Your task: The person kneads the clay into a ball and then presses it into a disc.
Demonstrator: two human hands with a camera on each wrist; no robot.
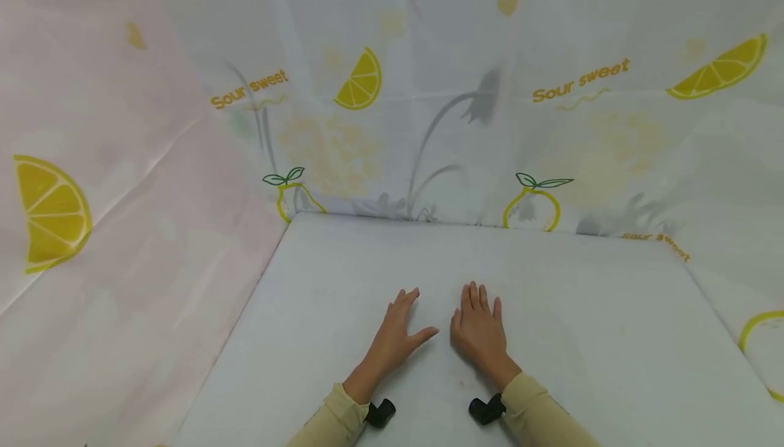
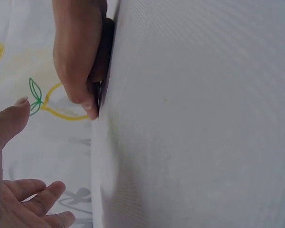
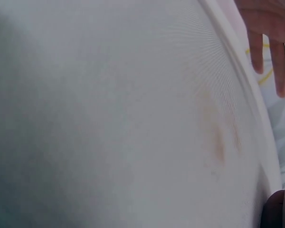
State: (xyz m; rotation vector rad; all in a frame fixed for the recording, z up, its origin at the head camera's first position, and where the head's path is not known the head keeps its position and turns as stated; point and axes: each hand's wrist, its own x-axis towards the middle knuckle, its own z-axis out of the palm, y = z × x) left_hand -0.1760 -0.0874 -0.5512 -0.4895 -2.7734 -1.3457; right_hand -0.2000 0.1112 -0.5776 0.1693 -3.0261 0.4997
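Observation:
My left hand [image 1: 395,338] is over the white tabletop [image 1: 582,338], its thumb spread away from the fingers and nothing between them. In the left wrist view this hand [image 2: 19,202] comes in from the lower left, fingers loosely extended. To its right, my right hand [image 1: 480,331] lies back upward with fingers pointing at the far wall. The left wrist view has the right hand [image 2: 78,57] from the side, low against the tabletop; its palm is mostly hidden. Along the right side of the right wrist view hang the left hand's fingers [image 3: 278,66].
A cloth printed with lemons [image 1: 361,79] and lettering rises behind the table, and a pinkish cloth [image 1: 141,243] hangs on the left. Black wrist devices [image 1: 381,413] sit at both cuffs. Faint brownish stains [image 3: 218,142] mark the white surface.

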